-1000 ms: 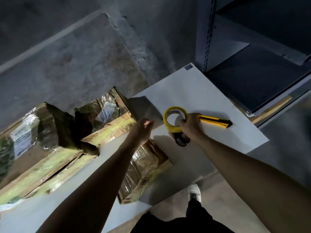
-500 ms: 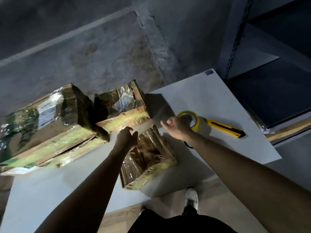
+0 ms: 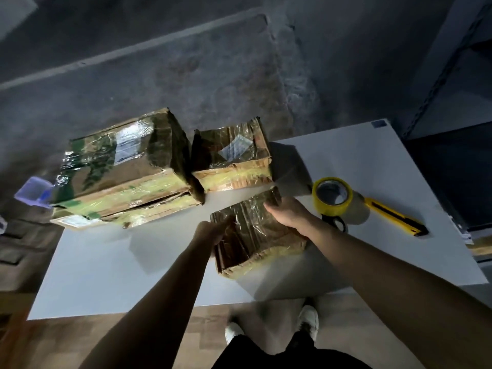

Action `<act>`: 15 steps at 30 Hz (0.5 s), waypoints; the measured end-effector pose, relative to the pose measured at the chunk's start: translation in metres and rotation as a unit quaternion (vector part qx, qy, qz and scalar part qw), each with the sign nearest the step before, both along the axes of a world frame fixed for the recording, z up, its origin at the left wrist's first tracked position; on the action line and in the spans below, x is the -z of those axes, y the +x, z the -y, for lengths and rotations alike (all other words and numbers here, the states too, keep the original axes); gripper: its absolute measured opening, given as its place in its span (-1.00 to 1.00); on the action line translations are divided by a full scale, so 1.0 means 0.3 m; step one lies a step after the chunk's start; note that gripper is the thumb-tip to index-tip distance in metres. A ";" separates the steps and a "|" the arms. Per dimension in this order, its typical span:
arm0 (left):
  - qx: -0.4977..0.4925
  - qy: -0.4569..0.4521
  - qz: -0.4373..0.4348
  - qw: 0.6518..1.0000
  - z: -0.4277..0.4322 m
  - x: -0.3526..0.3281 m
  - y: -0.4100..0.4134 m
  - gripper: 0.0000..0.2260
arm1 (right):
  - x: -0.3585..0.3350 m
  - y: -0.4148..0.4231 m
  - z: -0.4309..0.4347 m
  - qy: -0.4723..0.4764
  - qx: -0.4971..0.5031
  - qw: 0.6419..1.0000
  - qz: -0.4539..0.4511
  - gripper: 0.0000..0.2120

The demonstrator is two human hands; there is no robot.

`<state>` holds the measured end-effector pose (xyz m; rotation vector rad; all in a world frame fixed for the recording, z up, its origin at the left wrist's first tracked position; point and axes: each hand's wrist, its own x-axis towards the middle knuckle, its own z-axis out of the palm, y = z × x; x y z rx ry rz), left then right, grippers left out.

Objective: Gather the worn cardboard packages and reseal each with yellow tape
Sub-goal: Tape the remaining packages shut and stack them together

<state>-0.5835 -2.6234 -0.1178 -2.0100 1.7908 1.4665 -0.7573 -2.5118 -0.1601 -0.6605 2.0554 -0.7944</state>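
Grasping the near package (image 3: pixel 255 235) at opposite sides: left grip (image 3: pixel 210 231) and right grip (image 3: pixel 288 215).

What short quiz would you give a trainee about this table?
1. True or false: the left hand and the right hand both hold the small package.
2. Which tool lies beside the yellow tape roll on the table? A) utility knife B) hammer C) stapler
3. Fill in: black ____ handles poke out from under the tape roll.
Key: 1 true; 2 A; 3 scissors.
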 end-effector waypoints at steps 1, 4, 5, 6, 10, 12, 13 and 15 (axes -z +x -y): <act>0.013 -0.033 -0.011 0.999 -0.001 -0.020 -0.004 -0.54 | -0.011 -0.002 0.001 -0.009 0.009 1.000 0.000 -0.60; 0.026 -0.071 -0.119 0.990 0.030 -0.046 -0.003 -0.50 | -0.060 0.009 0.025 -0.079 0.030 0.996 -0.029 -0.51; 0.020 -0.059 -0.159 0.985 0.041 -0.066 0.001 -0.43 | -0.073 0.014 0.034 -0.103 0.043 0.993 -0.045 -0.44; 0.011 -0.045 -0.191 0.981 0.056 -0.077 0.009 -0.40 | -0.079 0.017 0.038 -0.124 0.053 0.989 -0.056 -0.43; 0.069 -0.085 -0.236 0.965 0.093 -0.113 0.045 -0.58 | -0.110 0.042 0.059 -0.154 0.101 0.981 -0.066 -0.58; 0.120 -0.110 -0.235 0.958 0.118 -0.121 0.078 -0.64 | -0.125 0.059 0.060 -0.162 0.133 0.977 -0.046 -0.61; 0.147 -0.123 -0.223 0.956 0.138 -0.119 0.099 -0.69 | -0.136 0.068 0.060 -0.164 0.142 0.976 -0.033 -0.60; 0.209 -0.141 -0.189 0.949 0.183 -0.105 0.142 -0.78 | -0.142 0.080 0.056 -0.185 0.155 0.970 -0.017 -0.50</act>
